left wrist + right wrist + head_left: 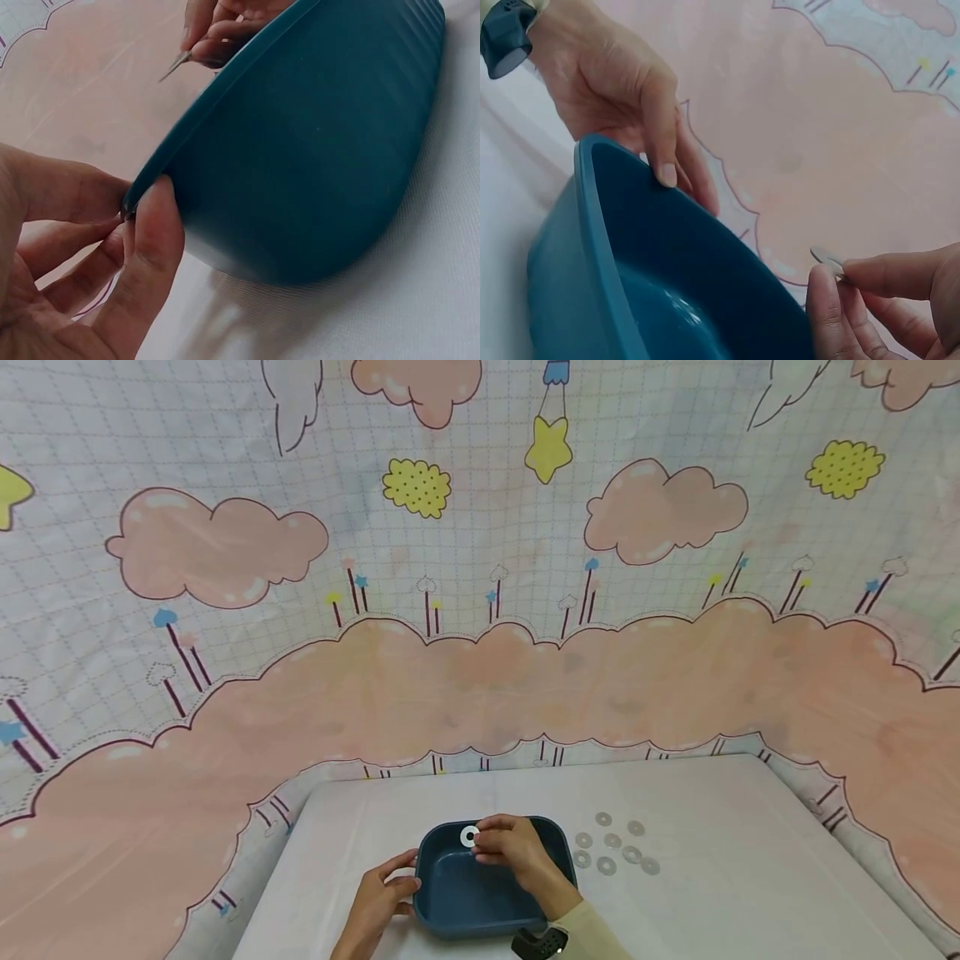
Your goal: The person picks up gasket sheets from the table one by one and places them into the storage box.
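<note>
A dark blue rectangular basin (465, 931) with rounded corners stands on the white table. My left hand (378, 897) pinches its left rim, thumb and fingers on opposite sides of the wall, as the right wrist view also shows. Over the basin's far side, my right hand (517, 852) holds a flat, ring-shaped metal washer (463, 837) between thumb and fingertips. Seen nearly edge-on in the left wrist view, the washer (174, 66) sits above the rim. Part of the basin's right side is hidden behind the right hand and forearm.
Several flat grey washers (601, 866) lie loosely grouped on the table (735, 877), just right of the basin. A cloth printed with clouds and stars (480, 693) hangs behind the table. A black watch (540, 942) is on the right wrist.
</note>
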`<state>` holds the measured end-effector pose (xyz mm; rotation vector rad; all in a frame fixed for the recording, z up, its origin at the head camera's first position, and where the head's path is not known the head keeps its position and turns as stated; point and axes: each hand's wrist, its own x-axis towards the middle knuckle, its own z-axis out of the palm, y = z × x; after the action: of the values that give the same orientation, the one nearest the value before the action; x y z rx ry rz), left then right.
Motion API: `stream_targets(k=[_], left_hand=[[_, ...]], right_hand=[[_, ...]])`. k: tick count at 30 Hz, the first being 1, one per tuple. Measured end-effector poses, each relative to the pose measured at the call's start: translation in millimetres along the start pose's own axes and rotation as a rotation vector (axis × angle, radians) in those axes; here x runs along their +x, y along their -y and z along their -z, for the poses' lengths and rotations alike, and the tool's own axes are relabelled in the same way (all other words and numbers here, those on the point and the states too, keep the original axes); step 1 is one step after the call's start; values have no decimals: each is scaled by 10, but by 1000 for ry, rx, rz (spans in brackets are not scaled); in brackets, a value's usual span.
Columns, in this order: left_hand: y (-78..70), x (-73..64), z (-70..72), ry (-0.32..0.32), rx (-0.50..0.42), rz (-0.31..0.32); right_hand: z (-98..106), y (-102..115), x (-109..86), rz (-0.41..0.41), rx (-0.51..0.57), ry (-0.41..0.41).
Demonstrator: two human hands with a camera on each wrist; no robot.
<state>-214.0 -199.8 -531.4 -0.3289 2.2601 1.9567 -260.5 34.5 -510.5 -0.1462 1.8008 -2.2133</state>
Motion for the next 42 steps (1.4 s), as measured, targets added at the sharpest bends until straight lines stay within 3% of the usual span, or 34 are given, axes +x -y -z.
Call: stream_targets(k=[19,32,42], left_hand=[[27,-20,16,15,-17,-5],[-19,-50,19,13,-14,-3],[-20,-29,11,2,-14,1]], right_hand=[[-158,-105,100,-71,-3,-75],[-99,32,8,-33,-1,-22],[-32,220,-109,39,-54,-36]])
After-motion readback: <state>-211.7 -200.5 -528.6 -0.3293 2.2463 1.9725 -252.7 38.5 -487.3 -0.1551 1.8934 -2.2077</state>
